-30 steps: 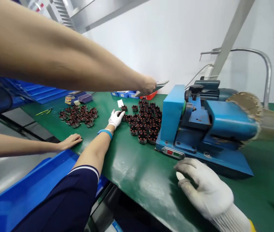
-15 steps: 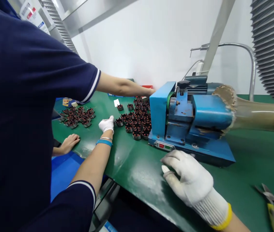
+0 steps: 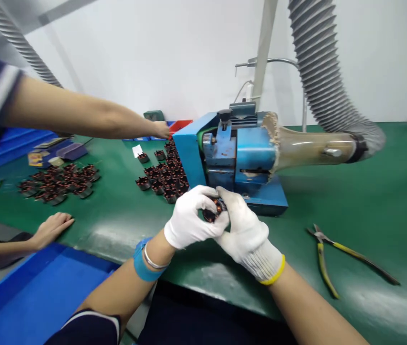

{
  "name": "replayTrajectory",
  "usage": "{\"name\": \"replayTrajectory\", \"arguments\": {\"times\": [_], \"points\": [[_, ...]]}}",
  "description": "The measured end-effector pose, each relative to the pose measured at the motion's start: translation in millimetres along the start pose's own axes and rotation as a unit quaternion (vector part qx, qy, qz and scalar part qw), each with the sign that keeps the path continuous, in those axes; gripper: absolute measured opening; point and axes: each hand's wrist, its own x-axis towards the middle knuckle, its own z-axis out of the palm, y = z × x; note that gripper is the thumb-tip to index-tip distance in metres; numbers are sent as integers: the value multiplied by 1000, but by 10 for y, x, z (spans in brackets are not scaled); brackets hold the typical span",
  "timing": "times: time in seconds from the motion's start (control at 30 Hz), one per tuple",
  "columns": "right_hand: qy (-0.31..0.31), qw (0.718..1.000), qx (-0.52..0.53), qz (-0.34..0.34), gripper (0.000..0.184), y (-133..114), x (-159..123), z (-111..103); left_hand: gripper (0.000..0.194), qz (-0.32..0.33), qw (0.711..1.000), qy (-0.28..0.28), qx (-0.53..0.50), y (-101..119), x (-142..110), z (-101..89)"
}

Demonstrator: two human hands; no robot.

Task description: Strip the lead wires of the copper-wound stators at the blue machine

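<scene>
A small motor stator (image 3: 215, 211), dark with copper windings, is held between my two gloved hands in front of the blue machine (image 3: 257, 148). My left hand (image 3: 191, 218), in a thin white glove, wraps round it from the left. My right hand (image 3: 244, 225), in a knitted white glove with a yellow cuff, closes on its right side. Fingers cover much of the stator. A group of similar stators (image 3: 163, 175) stands left of the machine. Another cluster of stators (image 3: 60, 182) lies farther left.
A co-worker's arm (image 3: 92, 112) reaches across to a red bin (image 3: 181, 125) behind the machine. The person's other hand (image 3: 52, 227) rests at the table edge above a blue crate (image 3: 45, 287). Yellow-handled pliers (image 3: 320, 237) lie at right. A duct hose (image 3: 322, 67) joins the machine.
My left hand has come from the stator group to the front of the machine with a stator. My right hand has met it there. The view has swung right; the co-worker shows less.
</scene>
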Motion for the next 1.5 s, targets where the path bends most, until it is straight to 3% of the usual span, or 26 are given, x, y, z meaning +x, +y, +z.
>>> {"name": "replayTrajectory", "arguments": {"times": [0.07, 0.2, 0.27, 0.4, 0.57, 0.73, 0.8, 0.87, 0.93, 0.97, 1.1, 1.27, 1.5], "points": [[51, 999, 12, 0, 55, 46, 25, -17, 27, 2, 998, -17, -65, 52, -1, 98], [151, 988, 26, 1, 45, 68, 48, -35, 71, -108, 973, 67, -192, 46, -14, 181], [184, 983, 23, 21, 42, 63, 44, -19, 70, -173, 966, 49, -186, 52, -62, 213], [208, 975, 18, 79, 44, 84, 42, 31, 49, -299, 935, -23, -187, 78, -126, 297], [220, 972, 29, 80, 47, 142, 70, 9, 51, -271, 948, -58, -156, 119, 4, 300], [122, 992, 34, 29, 52, 143, 85, -112, 23, -217, 970, -62, -91, 117, 166, 194], [112, 993, 21, 2, 52, 141, 87, -140, 36, -199, 970, -58, -128, 93, 194, 173], [119, 993, 15, -1, 52, 141, 85, -142, 68, -190, 964, -43, -182, 63, 186, 176], [137, 990, 14, 39, 52, 146, 85, -126, 94, -206, 955, -30, -211, 38, 141, 207], [153, 986, 11, 68, 52, 152, 88, -116, 97, -221, 951, -36, -213, 30, 109, 234], [203, 968, -4, 146, 49, 197, 129, -114, 68, -275, 928, -79, -239, 36, 27, 404], [214, 957, 6, 196, 50, 236, 259, -180, 54, -312, 916, -38, -248, 88, 179, 580], [219, 949, 21, 225, 44, 207, 407, -252, 42, -309, 921, 14, -237, 154, 351, 644]]}}
